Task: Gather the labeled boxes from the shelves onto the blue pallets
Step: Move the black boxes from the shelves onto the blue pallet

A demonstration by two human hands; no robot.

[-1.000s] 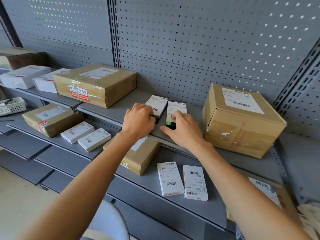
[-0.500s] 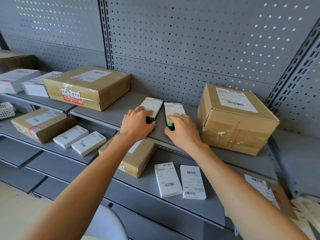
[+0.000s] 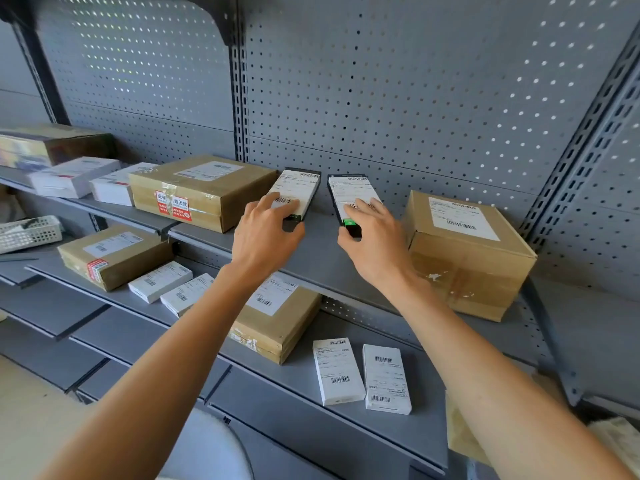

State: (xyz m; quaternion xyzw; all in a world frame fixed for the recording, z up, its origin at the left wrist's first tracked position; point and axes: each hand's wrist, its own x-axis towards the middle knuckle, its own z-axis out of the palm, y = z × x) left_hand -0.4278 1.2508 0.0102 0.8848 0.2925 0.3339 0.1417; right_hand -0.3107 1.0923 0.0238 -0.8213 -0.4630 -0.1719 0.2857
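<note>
Now both hands on upper shelf [image 3: 322, 261]. Left hand [image 3: 265, 237] grips near end of left slim black box [image 3: 300, 188], fingers over its white label, thumb under end. Right hand [image 3: 375, 242] grips right slim black box [image 3: 349, 194] same way, near green tab. Both boxes tilted up off shelf, side by side, apart. Big brown carton [image 3: 464, 258] just right; flat brown parcel [image 3: 201, 188] left.

Left hand [image 3: 264, 233] and right hand [image 3: 372, 237] each grip a slim black box on the shelf [image 3: 322, 261].
</note>
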